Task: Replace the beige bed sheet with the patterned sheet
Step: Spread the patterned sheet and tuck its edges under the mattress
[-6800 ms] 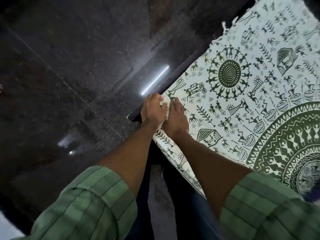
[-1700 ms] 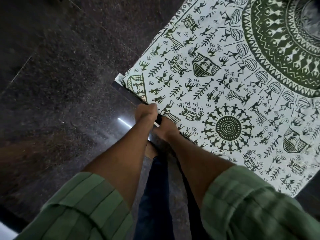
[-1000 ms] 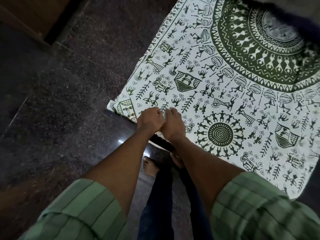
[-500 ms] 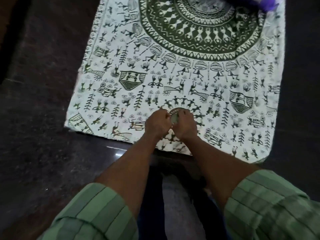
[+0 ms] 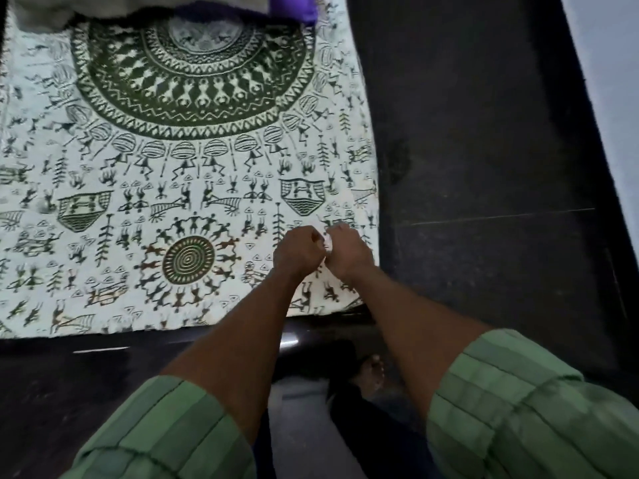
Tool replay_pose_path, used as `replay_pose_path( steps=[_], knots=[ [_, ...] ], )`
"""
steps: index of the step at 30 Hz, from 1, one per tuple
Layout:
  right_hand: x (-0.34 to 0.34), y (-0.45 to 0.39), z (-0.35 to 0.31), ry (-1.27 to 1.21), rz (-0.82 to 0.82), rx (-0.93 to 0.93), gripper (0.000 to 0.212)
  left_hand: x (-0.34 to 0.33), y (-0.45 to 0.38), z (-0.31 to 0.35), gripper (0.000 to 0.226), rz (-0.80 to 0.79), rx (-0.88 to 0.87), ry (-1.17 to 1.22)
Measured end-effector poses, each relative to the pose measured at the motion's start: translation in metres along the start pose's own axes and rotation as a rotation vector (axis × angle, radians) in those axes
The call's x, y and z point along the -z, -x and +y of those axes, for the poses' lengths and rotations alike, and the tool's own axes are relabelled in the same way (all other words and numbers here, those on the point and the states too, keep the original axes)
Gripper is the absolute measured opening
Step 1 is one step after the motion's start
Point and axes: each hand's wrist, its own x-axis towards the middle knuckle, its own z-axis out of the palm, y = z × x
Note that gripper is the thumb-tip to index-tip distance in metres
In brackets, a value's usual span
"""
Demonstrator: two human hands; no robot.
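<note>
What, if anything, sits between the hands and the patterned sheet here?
Nothing visible. The left hand and right hand are already on the patterned sheet near its right front corner, fingers curled with a bit of cloth bunched between them.

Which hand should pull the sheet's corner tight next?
Probably the right hand: it grips the patterned sheet nearer its near right corner than the left hand does.

Bed with dark frame edge (image 5: 207, 335) at 6 o'clock; patterned sheet (image 5: 179, 174) spread flat over it. Grey bundle (image 5: 131, 6) and purple cloth (image 5: 294, 6) on sheet at 12 o'clock.
</note>
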Motion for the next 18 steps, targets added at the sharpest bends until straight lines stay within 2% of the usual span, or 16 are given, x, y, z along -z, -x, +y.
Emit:
replay_pose_path(
  steps=[4, 7, 10, 12, 14, 16, 18],
  knots=[
    [0.023, -0.011, 0.042, -0.031, -0.033, 0.026, 0.049, -0.025, -0.021, 0.055, 0.046, -0.029, -0.013, -0.073],
    [0.041, -0.024, 0.062, -0.085, -0.143, 0.037, 0.047, -0.04, -0.043, 0.073, 0.054, -0.073, 0.028, -0.168],
    [0.059, -0.036, 0.073, -0.101, -0.238, 0.068, 0.042, -0.048, -0.057, 0.088, 0.043, -0.055, 0.108, -0.178],
    [0.07, -0.05, 0.077, -0.13, -0.217, 0.089, 0.041, -0.048, -0.068, 0.101, 0.042, -0.014, 0.171, -0.191],
    [0.078, -0.065, 0.079, -0.114, -0.163, 0.131, 0.049, -0.047, -0.085, 0.109, 0.044, 0.021, 0.211, -0.143],
    [0.093, -0.087, 0.081, -0.064, -0.142, 0.149, 0.067, -0.047, -0.105, 0.116, 0.041, 0.053, 0.242, -0.038],
    [0.103, -0.111, 0.082, -0.006, -0.159, 0.18, 0.07, -0.048, -0.123, 0.122, 0.039, 0.059, 0.285, 0.018]
  ],
)
